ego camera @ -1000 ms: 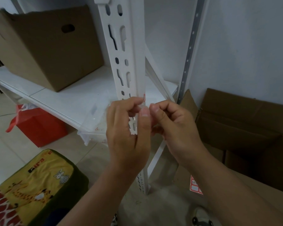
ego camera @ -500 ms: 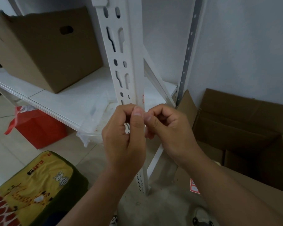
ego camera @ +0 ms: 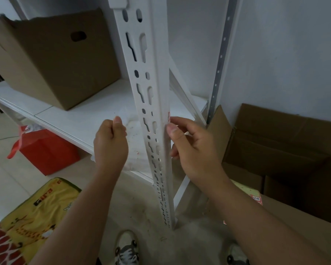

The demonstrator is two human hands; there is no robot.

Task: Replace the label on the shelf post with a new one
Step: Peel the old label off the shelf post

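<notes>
Label (ego camera: pixel 168 118): tiny red-and-white sliver stuck on right edge of white slotted shelf post (ego camera: pixel 154 104), mostly edge-on, print unreadable. Right hand (ego camera: pixel 192 148) at post, thumb and forefinger tips touching label. Left hand (ego camera: pixel 110 144) off to left, fingers curled; can't tell if holding anything.

Shelf post (ego camera: pixel 157 96) between hands; open gap either side.

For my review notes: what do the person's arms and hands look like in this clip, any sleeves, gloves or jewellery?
Both forearms are bare as far as the frame shows, with no sleeves in view. The left hand and right hand wear no gloves, and no rings, watch or wristband are visible. The fingers have short, unpainted nails.
</notes>
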